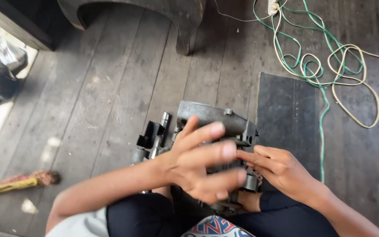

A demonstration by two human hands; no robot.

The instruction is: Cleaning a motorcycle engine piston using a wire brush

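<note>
grey weathered planks are making up the wooden floor (pixel 110 101), grain running roughly 12 to 6 with dusty worn patches. sitting on it near the middle is a dark cast metal housing (pixel 218 118), chunky, greasy, rounded along the top edge, with a short steel shaft (pixel 161 131) sticking out at its 9 o'clock side. the left hand (pixel 198 162) is hovering over the housing with fingers spread wide, gripping nothing, and it's blocking most of the part from view. the right hand (pixel 277 169) is coming in from 4 o'clock, fingers loosely curled, index tip touching the housing's edge. a flat black rubber mat (pixel 288 114) is lying at 3 o'clock. green and cream cables (pixel 330 70) are tangling in loops at 1 o'clock. a curved dark wooden base (pixel 180 22) is sitting at 12, a yellow-handled brush (pixel 18 182) at 8.
</note>
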